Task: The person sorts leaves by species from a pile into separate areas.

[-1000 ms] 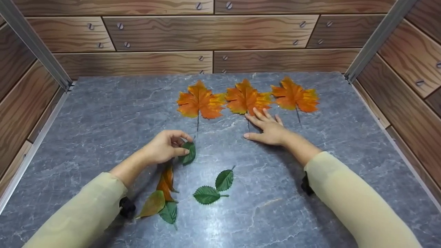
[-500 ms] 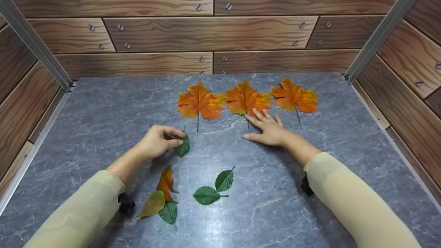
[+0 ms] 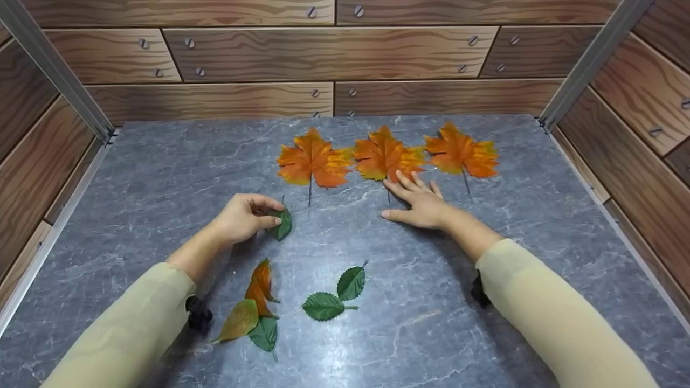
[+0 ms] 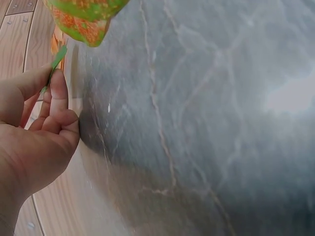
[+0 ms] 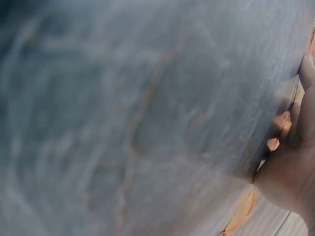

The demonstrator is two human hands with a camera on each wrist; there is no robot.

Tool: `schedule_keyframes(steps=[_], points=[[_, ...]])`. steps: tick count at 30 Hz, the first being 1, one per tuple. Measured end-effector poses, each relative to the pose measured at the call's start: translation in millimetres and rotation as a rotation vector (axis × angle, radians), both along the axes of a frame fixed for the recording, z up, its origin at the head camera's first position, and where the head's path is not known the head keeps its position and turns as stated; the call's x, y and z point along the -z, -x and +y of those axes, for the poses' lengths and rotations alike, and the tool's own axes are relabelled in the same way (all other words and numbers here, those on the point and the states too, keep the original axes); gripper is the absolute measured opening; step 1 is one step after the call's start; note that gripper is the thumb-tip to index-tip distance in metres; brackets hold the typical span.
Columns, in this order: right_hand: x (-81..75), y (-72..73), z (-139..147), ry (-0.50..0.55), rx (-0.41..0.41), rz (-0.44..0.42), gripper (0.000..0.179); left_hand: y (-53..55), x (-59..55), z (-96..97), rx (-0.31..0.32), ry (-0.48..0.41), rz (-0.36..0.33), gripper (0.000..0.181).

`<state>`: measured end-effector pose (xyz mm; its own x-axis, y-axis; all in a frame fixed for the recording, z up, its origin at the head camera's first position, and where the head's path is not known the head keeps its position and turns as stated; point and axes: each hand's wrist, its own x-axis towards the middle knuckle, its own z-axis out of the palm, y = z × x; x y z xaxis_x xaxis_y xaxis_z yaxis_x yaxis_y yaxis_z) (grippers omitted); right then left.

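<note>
Wood-patterned walls (image 3: 329, 54) are enclosing a grey marbled bench (image 3: 161, 178). By the left maple leaf (image 3: 312, 159), the left hand (image 3: 240, 220) is pinching a green leaf (image 3: 282, 226); the head view is giving its broad face, while the left wrist camera is catching it nearly edge-on between thumb and fingertip. The right hand (image 3: 423, 209) is spreading its fingers, their tips overlapping the middle maple leaf (image 3: 381, 152). Its own wrist camera is showing mostly blurred bench, so I can't fairly judge how firmly they're pressing. Only the head view is revealing the right maple leaf (image 3: 458, 151) and two loose green leaves (image 3: 323, 306) clearly.
</note>
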<state>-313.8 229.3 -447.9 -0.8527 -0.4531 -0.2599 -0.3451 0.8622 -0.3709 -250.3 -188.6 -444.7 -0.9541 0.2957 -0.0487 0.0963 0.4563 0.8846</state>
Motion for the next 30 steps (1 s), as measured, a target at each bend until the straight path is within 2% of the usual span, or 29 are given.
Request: schedule_keyframes(steps=[10, 15, 21, 24, 30], points=[[-0.1, 0.3, 1, 0.012, 0.005, -0.013, 0.091, -0.8, 2.0, 4.5, 0.016, -0.076, -0.060, 0.028], [-0.5, 0.5, 0, 0.005, 0.005, -0.018, 0.091, -6.1, -0.6, 11.0, 0.049, -0.043, -0.031, 0.028], [-1.0, 0.0, -1, 0.003, 0.007, -0.020, 0.090, -13.9, -5.0, 23.0, 0.097, -0.017, -0.040, 0.026], [-1.2, -0.1, -1, 0.002, 0.010, -0.020, 0.090, -15.3, -4.9, 27.5, 0.128, -0.012, -0.026, 0.026], [-0.7, 0.4, -1, 0.003, 0.007, -0.011, 0.091, -16.3, -1.9, 29.6, 0.151, 0.002, 0.006, 0.024]])
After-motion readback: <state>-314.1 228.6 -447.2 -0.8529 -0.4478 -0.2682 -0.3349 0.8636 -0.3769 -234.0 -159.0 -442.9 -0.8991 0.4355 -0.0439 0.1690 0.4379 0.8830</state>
